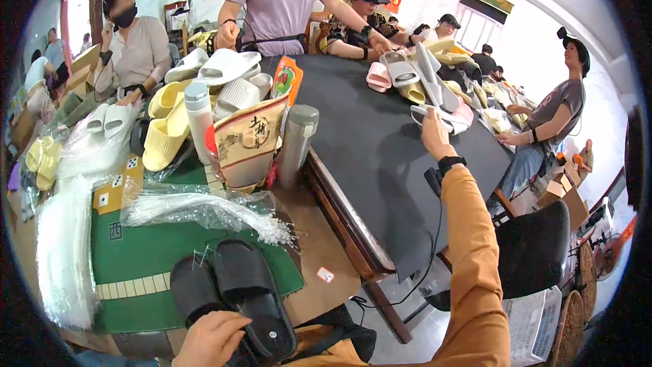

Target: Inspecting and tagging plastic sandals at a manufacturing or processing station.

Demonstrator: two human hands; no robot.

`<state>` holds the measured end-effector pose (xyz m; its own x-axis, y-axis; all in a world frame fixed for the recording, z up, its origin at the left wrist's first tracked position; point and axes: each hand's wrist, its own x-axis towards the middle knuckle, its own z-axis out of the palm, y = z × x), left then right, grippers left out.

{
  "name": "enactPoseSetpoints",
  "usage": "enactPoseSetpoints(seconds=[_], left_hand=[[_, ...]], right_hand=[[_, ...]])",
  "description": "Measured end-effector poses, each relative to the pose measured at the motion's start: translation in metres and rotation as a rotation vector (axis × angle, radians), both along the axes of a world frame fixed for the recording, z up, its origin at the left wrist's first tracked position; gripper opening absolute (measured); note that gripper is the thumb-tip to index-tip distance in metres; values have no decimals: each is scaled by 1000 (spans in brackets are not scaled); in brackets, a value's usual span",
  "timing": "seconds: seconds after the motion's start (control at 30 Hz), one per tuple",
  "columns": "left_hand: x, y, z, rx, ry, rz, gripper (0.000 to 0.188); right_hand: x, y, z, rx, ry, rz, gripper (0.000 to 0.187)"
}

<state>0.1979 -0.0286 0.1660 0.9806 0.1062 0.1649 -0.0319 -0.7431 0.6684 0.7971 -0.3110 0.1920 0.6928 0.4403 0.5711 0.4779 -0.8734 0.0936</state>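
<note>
My right arm stretches far across the dark-covered table, and my right hand [435,134] is closed on the edge of a white slipper [451,122]. A pale pink slipper [464,112] lies against it. Close to me, a pair of black slippers [250,282] lies side by side at the green mat's near edge, with thin clear ties standing up near their straps. My left hand [212,340] is at their heel end, fingers curled around the left black slipper's heel; part of that grip is hidden.
A bundle of white plastic ties [204,207] lies on the green mat [136,251]. Behind it stand a grey tumbler [297,143], a white bottle [199,119], a snack pouch [248,139] and yellow slippers [166,136]. Several people work around the tables. A black chair [533,251] stands right.
</note>
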Motion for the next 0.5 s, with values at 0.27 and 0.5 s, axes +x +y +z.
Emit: enactPoseSetpoints(seconds=[0.27, 0.5], left_hand=[[1, -18, -42, 484, 119, -13, 48], [-29, 60, -63, 545, 17, 289, 47]], right_hand=[[-59, -87, 99, 148, -382, -19, 23], [-68, -160, 80, 1251, 425, 173, 30]])
